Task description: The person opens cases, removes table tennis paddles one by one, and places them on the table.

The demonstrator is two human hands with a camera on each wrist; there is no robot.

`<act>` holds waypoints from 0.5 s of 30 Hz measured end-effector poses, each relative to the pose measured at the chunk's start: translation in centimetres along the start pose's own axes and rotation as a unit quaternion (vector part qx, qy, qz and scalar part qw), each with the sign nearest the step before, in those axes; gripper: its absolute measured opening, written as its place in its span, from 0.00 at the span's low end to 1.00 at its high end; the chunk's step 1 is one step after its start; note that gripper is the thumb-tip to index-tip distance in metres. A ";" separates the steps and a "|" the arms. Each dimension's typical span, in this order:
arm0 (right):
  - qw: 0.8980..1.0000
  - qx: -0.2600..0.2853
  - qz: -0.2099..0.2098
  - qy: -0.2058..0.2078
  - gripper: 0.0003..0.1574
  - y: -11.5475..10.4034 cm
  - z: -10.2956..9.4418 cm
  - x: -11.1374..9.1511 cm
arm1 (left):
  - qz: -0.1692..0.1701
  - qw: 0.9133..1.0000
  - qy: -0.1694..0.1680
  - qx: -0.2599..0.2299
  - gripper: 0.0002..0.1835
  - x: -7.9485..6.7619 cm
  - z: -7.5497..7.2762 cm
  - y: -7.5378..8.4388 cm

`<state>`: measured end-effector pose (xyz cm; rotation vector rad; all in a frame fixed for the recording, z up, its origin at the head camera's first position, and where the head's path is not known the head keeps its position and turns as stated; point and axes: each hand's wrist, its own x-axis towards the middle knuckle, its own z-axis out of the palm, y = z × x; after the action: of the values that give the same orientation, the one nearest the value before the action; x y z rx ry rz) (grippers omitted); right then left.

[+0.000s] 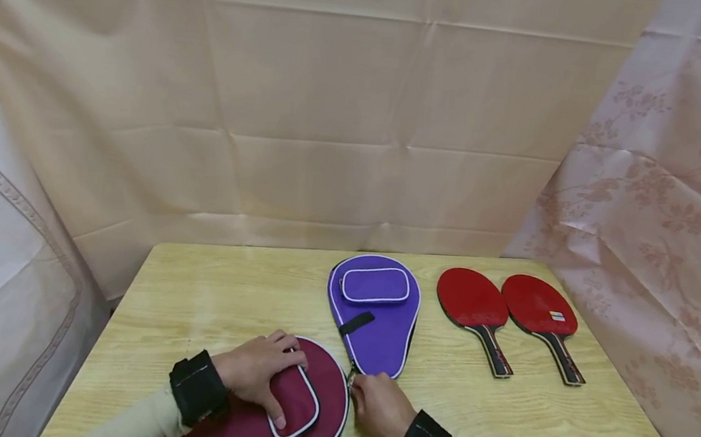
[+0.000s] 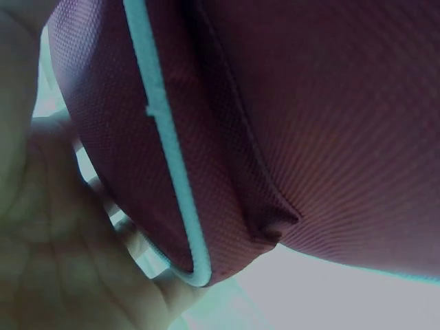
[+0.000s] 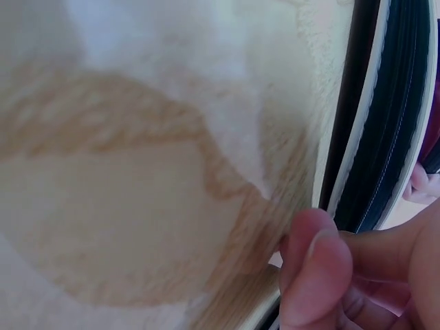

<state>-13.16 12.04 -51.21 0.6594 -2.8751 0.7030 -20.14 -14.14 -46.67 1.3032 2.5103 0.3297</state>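
Note:
A maroon table tennis paddle case [image 1: 332, 379] with white piping lies at the table's front. My left hand [image 1: 261, 374] grips its raised front pocket [image 1: 303, 408], thumb on the near side and fingers across the far end. In the left wrist view, the palm [image 2: 69, 240] lies along the maroon pocket [image 2: 124, 158]. At the case's right edge, my right hand [image 1: 382, 406] pinches the zipper pull, mostly hidden by the fingers. The right wrist view has the thumb and finger [image 3: 320, 268] pressed together beside the dark zipper band [image 3: 385, 130].
Just beyond lies a purple paddle case [image 1: 376, 337] with a small pocket and black strap, its tip close to my right hand. Two red paddles, one left [image 1: 473, 297] and one right [image 1: 538, 305], lie at the back right of the wooden table [image 1: 220, 283]. Cloth hangs behind and beside it.

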 end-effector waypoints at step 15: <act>1.000 0.006 -0.016 0.001 0.16 -0.1 0.0 -0.3 | -0.047 0.998 0.046 0.000 0.42 -0.4 -0.2 0.1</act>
<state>-12.82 12.07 -51.25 0.7049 -2.8528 0.7168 -19.91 -14.37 -46.34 1.1910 2.6378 0.3767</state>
